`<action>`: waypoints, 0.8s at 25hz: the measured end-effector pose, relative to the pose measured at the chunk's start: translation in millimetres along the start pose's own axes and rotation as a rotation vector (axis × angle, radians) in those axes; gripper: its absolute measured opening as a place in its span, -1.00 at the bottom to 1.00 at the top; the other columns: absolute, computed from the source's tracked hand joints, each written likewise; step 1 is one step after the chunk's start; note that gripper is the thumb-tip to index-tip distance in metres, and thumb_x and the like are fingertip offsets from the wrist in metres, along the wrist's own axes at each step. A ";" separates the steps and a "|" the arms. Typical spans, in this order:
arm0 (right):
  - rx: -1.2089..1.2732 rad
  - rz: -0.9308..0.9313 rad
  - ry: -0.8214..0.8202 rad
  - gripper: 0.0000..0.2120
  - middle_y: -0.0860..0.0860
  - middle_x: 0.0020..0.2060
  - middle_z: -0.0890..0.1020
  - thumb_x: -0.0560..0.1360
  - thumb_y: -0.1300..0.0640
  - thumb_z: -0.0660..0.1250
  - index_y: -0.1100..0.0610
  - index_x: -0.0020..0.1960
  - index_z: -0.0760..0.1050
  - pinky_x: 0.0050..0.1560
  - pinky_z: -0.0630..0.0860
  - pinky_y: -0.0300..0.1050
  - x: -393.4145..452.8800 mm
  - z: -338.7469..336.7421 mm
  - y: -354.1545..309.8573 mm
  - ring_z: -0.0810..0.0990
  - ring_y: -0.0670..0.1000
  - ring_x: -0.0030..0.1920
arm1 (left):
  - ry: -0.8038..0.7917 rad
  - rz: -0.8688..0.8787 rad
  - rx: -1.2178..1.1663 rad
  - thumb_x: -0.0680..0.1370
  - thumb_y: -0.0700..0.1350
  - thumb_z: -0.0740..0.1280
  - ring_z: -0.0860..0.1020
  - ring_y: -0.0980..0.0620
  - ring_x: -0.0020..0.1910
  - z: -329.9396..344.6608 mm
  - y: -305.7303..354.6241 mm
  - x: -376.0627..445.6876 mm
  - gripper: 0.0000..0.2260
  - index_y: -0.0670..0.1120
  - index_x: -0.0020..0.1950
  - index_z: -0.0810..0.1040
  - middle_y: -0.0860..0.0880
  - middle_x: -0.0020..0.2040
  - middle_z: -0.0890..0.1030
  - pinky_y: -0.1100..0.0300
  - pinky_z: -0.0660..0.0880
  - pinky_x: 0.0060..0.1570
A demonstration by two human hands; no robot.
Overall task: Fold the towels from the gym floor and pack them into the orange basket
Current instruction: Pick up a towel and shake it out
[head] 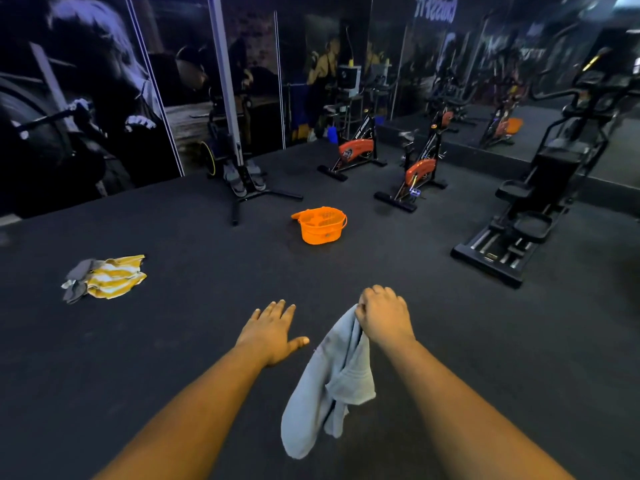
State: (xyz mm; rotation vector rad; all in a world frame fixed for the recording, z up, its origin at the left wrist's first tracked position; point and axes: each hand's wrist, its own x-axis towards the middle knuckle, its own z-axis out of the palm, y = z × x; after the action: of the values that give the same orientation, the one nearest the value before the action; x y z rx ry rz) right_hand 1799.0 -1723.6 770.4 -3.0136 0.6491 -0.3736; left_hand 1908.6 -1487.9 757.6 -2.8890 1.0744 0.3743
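A light grey towel (325, 382) hangs down from my right hand (382, 315), which grips its top edge in front of me. My left hand (273, 332) is held out beside it with fingers straight and spread, holding nothing. The orange basket (320, 225) stands on the dark gym floor straight ahead, with its lid flipped open to the left. On the floor to the left lies a crumpled yellow-and-white striped towel (114, 277) with a dark grey towel (78, 280) bunched against its left side.
Two orange spin bikes (353, 150) (417, 176) stand behind the basket. A black stepper machine (530, 209) fills the right side. A stand with a pole (242, 174) and shoes sits back left. Mirrors and wall posters line the back.
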 end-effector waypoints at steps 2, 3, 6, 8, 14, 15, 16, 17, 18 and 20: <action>0.004 -0.028 0.007 -0.81 -0.06 -0.02 0.57 0.60 -0.05 0.21 -0.01 0.05 0.55 -0.01 0.46 -0.01 61.0 5.1 19.3 0.55 0.04 0.04 | -0.001 -0.011 -0.008 0.59 0.43 0.04 -0.08 -0.06 0.66 -19.8 2.8 57.6 -0.18 0.01 0.67 -0.16 -0.06 0.68 -0.11 -0.09 -0.05 0.61; 0.002 -0.037 0.012 -0.81 -0.06 -0.02 0.58 0.60 -0.05 0.21 0.00 0.04 0.55 -0.01 0.45 -0.01 92.1 7.8 28.4 0.55 0.04 0.04 | 0.001 -0.017 -0.013 0.59 0.43 0.04 -0.09 -0.06 0.66 -28.9 4.1 86.9 -0.18 0.01 0.67 -0.16 -0.06 0.68 -0.11 -0.09 -0.05 0.61; -0.013 -0.065 0.016 -0.81 -0.05 -0.02 0.58 0.60 -0.05 0.21 0.00 0.04 0.55 -0.01 0.46 0.00 180.9 23.9 52.8 0.55 0.04 0.04 | -0.002 -0.029 -0.008 0.59 0.42 0.03 -0.09 -0.06 0.66 -49.7 5.7 174.1 -0.18 0.01 0.68 -0.16 -0.06 0.68 -0.11 -0.09 -0.06 0.61; -0.032 -0.073 0.004 -0.80 -0.04 -0.01 0.58 0.61 -0.05 0.20 0.01 0.06 0.55 0.00 0.47 0.01 235.0 36.0 68.8 0.55 0.05 0.05 | -0.001 -0.030 -0.019 0.60 0.42 0.04 -0.09 -0.06 0.66 -59.4 4.6 230.8 -0.18 0.00 0.68 -0.15 -0.06 0.68 -0.11 -0.09 -0.06 0.62; -0.084 -0.062 0.014 -0.78 -0.04 0.00 0.58 0.62 -0.05 0.19 0.02 0.07 0.56 0.00 0.47 0.00 428.7 73.6 123.1 0.55 0.05 0.06 | -0.003 -0.014 -0.048 0.60 0.41 0.06 -0.08 -0.07 0.66 -102.2 -4.7 433.0 -0.19 0.00 0.68 -0.13 -0.07 0.68 -0.09 -0.10 -0.04 0.61; -0.085 -0.055 0.019 -0.78 -0.03 0.00 0.58 0.62 -0.05 0.19 0.03 0.06 0.56 0.00 0.46 0.00 456.6 75.8 132.1 0.55 0.06 0.06 | -0.004 -0.013 -0.041 0.60 0.41 0.07 -0.08 -0.07 0.66 -112.0 -6.3 462.3 -0.19 0.00 0.68 -0.13 -0.07 0.68 -0.09 -0.10 -0.04 0.61; -0.081 -0.047 0.019 -0.78 -0.03 0.00 0.58 0.62 -0.04 0.18 0.03 0.06 0.55 0.00 0.45 0.00 482.4 76.5 140.6 0.55 0.06 0.06 | -0.006 -0.013 -0.041 0.60 0.41 0.07 -0.07 -0.07 0.66 -122.3 -7.9 489.1 -0.19 0.00 0.68 -0.12 -0.07 0.68 -0.09 -0.10 -0.04 0.61; -0.073 -0.041 0.013 -0.78 -0.03 0.00 0.58 0.62 -0.04 0.18 0.03 0.06 0.55 0.00 0.45 0.01 512.1 79.1 151.4 0.55 0.07 0.06 | -0.003 -0.015 -0.044 0.60 0.41 0.07 -0.07 -0.07 0.66 -132.7 -8.4 520.4 -0.19 0.00 0.68 -0.12 -0.07 0.68 -0.09 -0.09 -0.04 0.61; -0.065 -0.037 0.008 -0.77 -0.02 0.00 0.58 0.62 -0.04 0.18 0.03 0.07 0.55 0.00 0.45 0.01 541.3 83.5 162.8 0.55 0.07 0.06 | 0.004 -0.020 -0.043 0.59 0.41 0.06 -0.07 -0.07 0.66 -141.7 -8.2 550.2 -0.19 0.00 0.68 -0.12 -0.06 0.68 -0.09 -0.09 -0.04 0.61; -0.057 -0.041 -0.011 -0.77 -0.02 0.02 0.57 0.63 -0.04 0.17 0.03 0.09 0.55 0.03 0.46 0.02 600.2 93.9 185.0 0.55 0.07 0.09 | 0.003 -0.020 -0.032 0.59 0.42 0.06 -0.07 -0.07 0.66 -157.5 -6.0 609.7 -0.18 0.01 0.68 -0.12 -0.06 0.68 -0.08 -0.08 -0.03 0.61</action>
State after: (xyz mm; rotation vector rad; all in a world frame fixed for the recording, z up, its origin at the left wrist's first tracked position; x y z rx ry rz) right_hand 2277.8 -2139.8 799.0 -3.0847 0.6090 -0.3461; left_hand 2391.8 -1891.6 765.7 -2.9275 1.0481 0.3902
